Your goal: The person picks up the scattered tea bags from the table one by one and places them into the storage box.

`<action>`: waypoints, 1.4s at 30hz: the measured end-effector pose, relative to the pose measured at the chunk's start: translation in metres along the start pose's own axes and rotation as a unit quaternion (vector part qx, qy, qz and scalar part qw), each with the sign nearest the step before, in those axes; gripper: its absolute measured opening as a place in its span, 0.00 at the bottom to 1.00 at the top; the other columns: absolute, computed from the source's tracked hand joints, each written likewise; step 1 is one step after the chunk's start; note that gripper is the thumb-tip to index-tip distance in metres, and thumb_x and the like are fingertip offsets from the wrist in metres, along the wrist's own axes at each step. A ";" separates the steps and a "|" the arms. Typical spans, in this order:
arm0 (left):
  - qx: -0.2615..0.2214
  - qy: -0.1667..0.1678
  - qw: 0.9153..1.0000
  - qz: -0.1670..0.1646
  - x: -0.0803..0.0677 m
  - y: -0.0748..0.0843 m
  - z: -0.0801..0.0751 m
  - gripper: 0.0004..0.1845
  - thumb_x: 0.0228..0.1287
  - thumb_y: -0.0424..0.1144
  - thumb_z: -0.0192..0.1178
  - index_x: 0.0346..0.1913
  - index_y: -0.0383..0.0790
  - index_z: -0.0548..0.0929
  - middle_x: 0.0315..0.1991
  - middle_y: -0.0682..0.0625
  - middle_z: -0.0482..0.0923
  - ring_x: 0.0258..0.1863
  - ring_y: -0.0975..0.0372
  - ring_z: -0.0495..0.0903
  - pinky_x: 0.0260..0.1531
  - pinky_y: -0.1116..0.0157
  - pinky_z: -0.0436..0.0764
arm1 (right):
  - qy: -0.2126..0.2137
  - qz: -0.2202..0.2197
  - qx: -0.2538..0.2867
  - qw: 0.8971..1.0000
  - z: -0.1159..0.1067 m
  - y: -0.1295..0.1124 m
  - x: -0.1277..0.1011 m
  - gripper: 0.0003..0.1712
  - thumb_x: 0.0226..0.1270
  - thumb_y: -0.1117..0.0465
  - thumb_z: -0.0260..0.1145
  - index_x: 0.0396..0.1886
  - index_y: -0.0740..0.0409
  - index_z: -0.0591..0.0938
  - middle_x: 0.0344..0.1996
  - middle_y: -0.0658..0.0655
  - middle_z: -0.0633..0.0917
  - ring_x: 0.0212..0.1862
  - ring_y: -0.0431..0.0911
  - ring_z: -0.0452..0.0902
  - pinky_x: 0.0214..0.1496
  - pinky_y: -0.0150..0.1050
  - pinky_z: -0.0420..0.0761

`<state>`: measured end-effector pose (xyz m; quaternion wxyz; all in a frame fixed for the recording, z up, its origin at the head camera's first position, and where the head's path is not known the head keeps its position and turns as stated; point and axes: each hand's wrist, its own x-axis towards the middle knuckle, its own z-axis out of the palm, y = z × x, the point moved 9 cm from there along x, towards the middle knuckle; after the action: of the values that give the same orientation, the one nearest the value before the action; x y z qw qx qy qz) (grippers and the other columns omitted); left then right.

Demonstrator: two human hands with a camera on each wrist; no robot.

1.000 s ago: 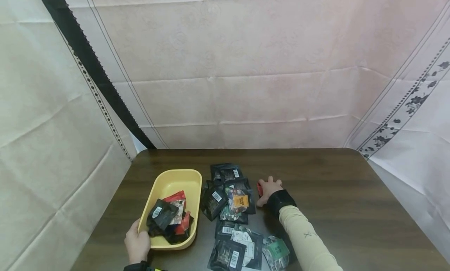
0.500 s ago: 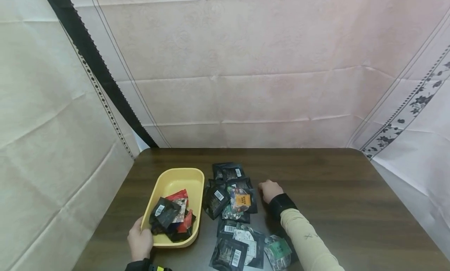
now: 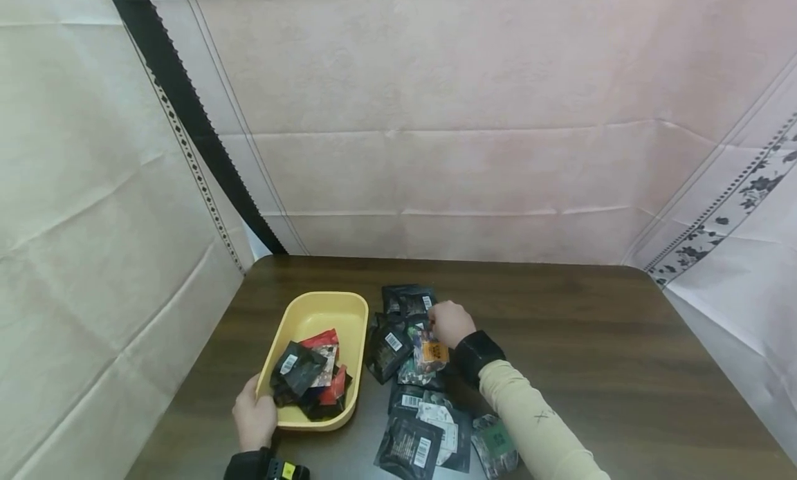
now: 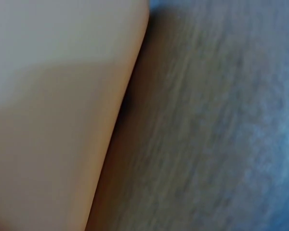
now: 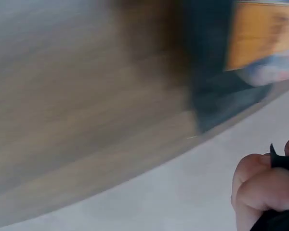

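Note:
In the head view, my left hand (image 3: 255, 421) grips the near left rim of a yellow plastic tub (image 3: 300, 306). A black packet (image 3: 299, 369) with a white barcode label lies in it over red and black packets (image 3: 326, 339). My right hand (image 3: 452, 324) is over the right side of a pile of small sealed packets. Seen from the right wrist, this hand (image 5: 260, 185) pinches a black packet (image 5: 286, 163), most of which is hidden. Right below it in the head view is a clear packet with an orange label (image 3: 434, 352).
Nearer the front lie more packets: a black one with a barcode (image 3: 407, 445) and a clear one with a green label (image 3: 495, 445). Another black packet (image 3: 407, 299) tops the pile. The brown wooden table (image 3: 579, 348) ends at a pale hanging cloth (image 3: 473, 176).
My right hand reached down beside the pile at the right, its fingers closed, and it has moved left over the packets. My left hand stays on the tub. The head view has shifted slightly.

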<state>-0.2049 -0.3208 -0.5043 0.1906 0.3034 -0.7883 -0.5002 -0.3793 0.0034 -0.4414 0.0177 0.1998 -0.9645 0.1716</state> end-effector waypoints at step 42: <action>0.006 0.014 0.999 0.032 -0.002 0.006 -0.004 0.25 0.52 0.21 0.38 0.55 0.21 0.69 0.51 0.25 0.70 0.52 0.36 0.68 0.50 0.42 0.65 | -0.018 -0.230 -0.006 0.973 0.045 -0.195 0.003 0.48 0.54 0.35 0.59 0.71 0.41 0.52 0.70 0.56 0.54 0.67 0.62 0.50 0.57 0.55 0.68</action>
<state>-0.2031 -0.3202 -0.4971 0.2158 0.2857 -0.7979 -0.4849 -0.3039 -0.1806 -0.4200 0.0406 0.4191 -0.8940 0.1534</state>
